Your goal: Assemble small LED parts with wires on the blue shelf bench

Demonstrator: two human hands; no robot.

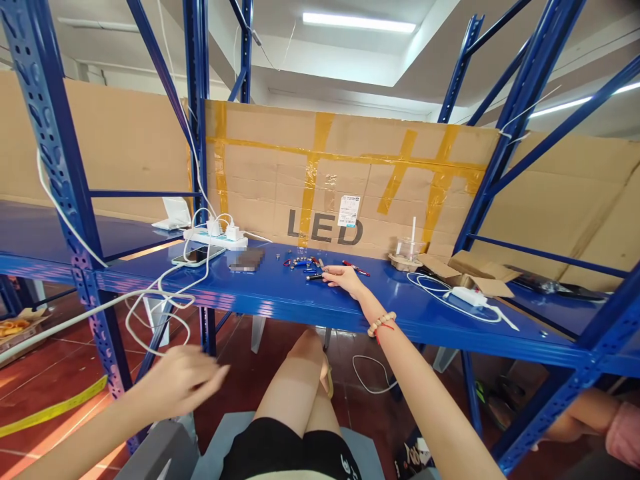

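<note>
My right hand (344, 279) reaches over the blue shelf top (270, 283), its fingers pinched at one end of a short black pen-like stick (315, 277). Just behind the fingertips lie small blue and metal parts (303, 263), too small to name singly. A slim red pen-like piece (356, 268) rests beyond the knuckles. Down at the lower left, my left hand (187, 379) hangs in front of the shelf, away from everything on it. Motion blur smears its fingers, and nothing shows in them.
A white power strip (216, 239) with plugs, a phone (199, 256) and loose cables are at left. To the right stand a cup with a straw (407, 250), a white adapter (469, 297) and an opened carton (467, 270). Blue uprights (75, 200) flank the shelf; cardboard (250, 180) backs it.
</note>
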